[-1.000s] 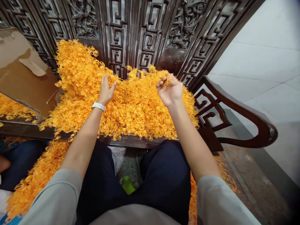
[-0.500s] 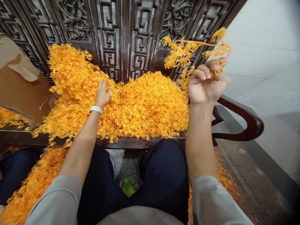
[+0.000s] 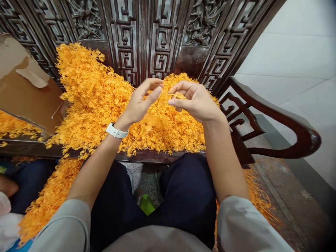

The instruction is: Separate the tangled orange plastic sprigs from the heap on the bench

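Note:
Orange curly, stringy sprigs lie in a large heap (image 3: 86,94) on the dark wooden bench. My right hand (image 3: 195,101) is above the heap, thumb and fingers closed on a thin orange sprig (image 3: 166,96), part of which is smeared by motion. Facing it, my left hand (image 3: 140,101), with a white watch (image 3: 117,132) at the wrist, is close to the sprig. Its thumb and fingers point toward my right hand with a small gap between them. Whether the left fingertips touch the sprig is hard to make out.
The carved bench back (image 3: 143,45) rises behind the heap. A curved armrest (image 3: 288,122) stands at right, a torn cardboard box (image 3: 34,94) at left. More orange sprigs (image 3: 52,196) are piled low at left, near another person's arm (image 3: 9,185). Something green (image 3: 147,204) lies on the floor.
My right hand has come down and left from its raised place with the sprig. My left hand has lifted off the heap and moved right, so both hands now face each other.

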Motion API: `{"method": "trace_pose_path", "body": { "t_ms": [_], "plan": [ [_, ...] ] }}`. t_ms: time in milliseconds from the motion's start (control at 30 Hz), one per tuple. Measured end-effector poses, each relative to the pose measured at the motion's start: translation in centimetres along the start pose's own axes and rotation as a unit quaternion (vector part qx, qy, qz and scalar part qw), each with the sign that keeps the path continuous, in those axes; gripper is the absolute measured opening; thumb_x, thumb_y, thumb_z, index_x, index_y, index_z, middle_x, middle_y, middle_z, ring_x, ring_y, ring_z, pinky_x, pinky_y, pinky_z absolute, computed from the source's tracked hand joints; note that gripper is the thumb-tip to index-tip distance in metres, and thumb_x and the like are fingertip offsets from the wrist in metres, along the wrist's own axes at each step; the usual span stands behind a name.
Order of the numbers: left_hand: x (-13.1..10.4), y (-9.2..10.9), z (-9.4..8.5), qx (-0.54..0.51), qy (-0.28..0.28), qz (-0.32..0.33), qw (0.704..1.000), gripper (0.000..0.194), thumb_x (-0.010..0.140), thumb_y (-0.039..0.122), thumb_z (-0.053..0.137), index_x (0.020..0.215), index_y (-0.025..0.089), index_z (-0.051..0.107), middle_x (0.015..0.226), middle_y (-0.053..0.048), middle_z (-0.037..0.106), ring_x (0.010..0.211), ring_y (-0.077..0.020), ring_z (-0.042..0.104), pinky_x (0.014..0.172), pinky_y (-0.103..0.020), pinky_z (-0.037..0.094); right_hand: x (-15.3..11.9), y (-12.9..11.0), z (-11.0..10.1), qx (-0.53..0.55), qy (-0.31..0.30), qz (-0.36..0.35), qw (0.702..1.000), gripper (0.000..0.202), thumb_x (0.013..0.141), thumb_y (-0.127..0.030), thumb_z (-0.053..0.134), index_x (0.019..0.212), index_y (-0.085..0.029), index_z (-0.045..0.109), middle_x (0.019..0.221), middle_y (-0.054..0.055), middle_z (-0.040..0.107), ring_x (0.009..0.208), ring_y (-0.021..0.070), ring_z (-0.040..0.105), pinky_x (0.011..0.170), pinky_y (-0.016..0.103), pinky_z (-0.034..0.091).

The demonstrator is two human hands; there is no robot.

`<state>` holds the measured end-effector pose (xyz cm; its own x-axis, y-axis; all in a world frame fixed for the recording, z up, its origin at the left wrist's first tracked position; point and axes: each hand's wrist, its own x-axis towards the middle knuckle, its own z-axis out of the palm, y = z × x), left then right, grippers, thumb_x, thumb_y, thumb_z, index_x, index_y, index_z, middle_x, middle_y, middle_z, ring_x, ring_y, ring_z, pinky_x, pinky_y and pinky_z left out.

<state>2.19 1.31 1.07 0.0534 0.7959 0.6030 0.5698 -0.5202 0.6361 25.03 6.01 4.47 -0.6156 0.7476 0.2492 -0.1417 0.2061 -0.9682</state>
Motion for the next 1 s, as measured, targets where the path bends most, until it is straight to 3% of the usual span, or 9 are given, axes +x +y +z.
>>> {"method": "trace_pose_path", "body": {
  "t_ms": [100, 200, 300, 467, 600, 733, 833, 1000],
  "plan": [
    [-0.8, 0.9, 1.0, -0.055, -0.055, -0.006, 0.997, 0.055, 0.101, 0.077, 0.054, 0.12, 0.028, 0.07, 0.099, -0.005, 0.073, 0.098, -0.0235, 0.075, 0.084, -0.042, 0.062, 0.5, 0.5, 1.1, 0.019, 0.011, -0.005, 1.0, 0.05, 0.061, -0.033, 0.107, 0.092, -0.024, 0.069, 0.088, -0.002, 0.064, 0.084, 0.0157, 0.066, 0.07, 0.03, 0.054],
    [-1.3, 0.0, 0.7, -0.075, -0.045, -0.01, 0.996, 0.054, 0.101, 0.074, 0.056, 0.091, 0.024, 0.069, 0.077, -0.003, 0.065, 0.074, -0.0179, 0.066, 0.07, -0.037, 0.055, 1.1, 1.6, 1.8, 0.054, 0.048, -0.018, 0.997, 0.05, 0.063, -0.038, 0.105, 0.094, -0.024, 0.069, 0.089, -0.001, 0.064, 0.089, 0.0163, 0.068, 0.073, 0.03, 0.056],
    [-1.7, -0.3, 0.4, -0.083, -0.016, 0.003, 0.996, 0.056, 0.102, 0.073, 0.056, 0.08, 0.022, 0.065, 0.073, -0.002, 0.062, 0.069, -0.0163, 0.058, 0.068, -0.036, 0.05, 1.7, 3.0, 2.6, 0.089, 0.056, -0.007, 0.994, 0.046, 0.075, -0.054, 0.096, 0.099, -0.026, 0.069, 0.087, 0.0, 0.063, 0.086, 0.0153, 0.066, 0.069, 0.028, 0.055],
    [-2.0, 0.0, 1.3, -0.15, -0.005, -0.017, 0.989, 0.053, 0.101, 0.072, 0.059, 0.086, 0.022, 0.065, 0.068, -0.001, 0.06, 0.06, -0.0144, 0.054, 0.06, -0.031, 0.043, 3.0, 5.1, 4.2, 0.094, 0.09, -0.031, 0.991, 0.053, 0.085, -0.077, 0.077, 0.098, -0.029, 0.062, 0.074, -0.003, 0.05, 0.066, 0.0115, 0.052, 0.051, 0.024, 0.043],
    [-2.3, -0.1, 2.1, -0.201, -0.004, -0.067, 0.977, 0.051, 0.096, 0.071, 0.067, 0.087, 0.021, 0.072, 0.058, 0.003, 0.052, 0.05, -0.0108, 0.043, 0.05, -0.028, 0.031, 3.2, 6.0, 4.9, 0.058, 0.107, -0.057, 0.991, 0.054, 0.088, -0.079, 0.072, 0.093, -0.029, 0.054, 0.068, -0.006, 0.037, 0.053, 0.0087, 0.033, 0.043, 0.023, 0.026],
    [-2.2, 0.2, 2.6, -0.239, 0.052, -0.125, 0.962, 0.051, 0.084, 0.07, 0.083, 0.078, 0.02, 0.074, 0.058, 0.002, 0.054, 0.051, -0.0094, 0.043, 0.049, -0.027, 0.029, 3.2, 6.5, 5.3, 0.032, 0.106, -0.099, 0.989, 0.054, 0.09, -0.078, 0.071, 0.09, -0.028, 0.05, 0.065, -0.007, 0.034, 0.049, 0.0079, 0.028, 0.043, 0.025, 0.026],
    [-2.1, 0.6, 2.4, -0.258, 0.073, -0.152, 0.951, 0.049, 0.081, 0.065, 0.088, 0.074, 0.019, 0.073, 0.055, 0.002, 0.053, 0.053, -0.0102, 0.048, 0.05, -0.027, 0.033, 4.2, 7.3, 3.4, -0.001, 0.132, -0.131, 0.983, 0.054, 0.09, -0.081, 0.068, 0.091, -0.029, 0.051, 0.066, -0.007, 0.036, 0.049, 0.0087, 0.029, 0.045, 0.026, 0.029],
    [-2.3, 0.4, -0.2, -0.238, 0.118, -0.138, 0.954, 0.039, 0.089, 0.055, 0.085, 0.073, 0.022, 0.072, 0.05, 0.004, 0.044, 0.049, -0.0098, 0.045, 0.048, -0.026, 0.033, 6.3, 10.7, -5.5, -0.12, 0.252, -0.176, 0.944, 0.066, 0.092, -0.093, 0.046, 0.107, -0.03, 0.06, 0.085, 0.002, 0.057, 0.065, 0.0151, 0.053, 0.054, 0.03, 0.042]
  ]
}}
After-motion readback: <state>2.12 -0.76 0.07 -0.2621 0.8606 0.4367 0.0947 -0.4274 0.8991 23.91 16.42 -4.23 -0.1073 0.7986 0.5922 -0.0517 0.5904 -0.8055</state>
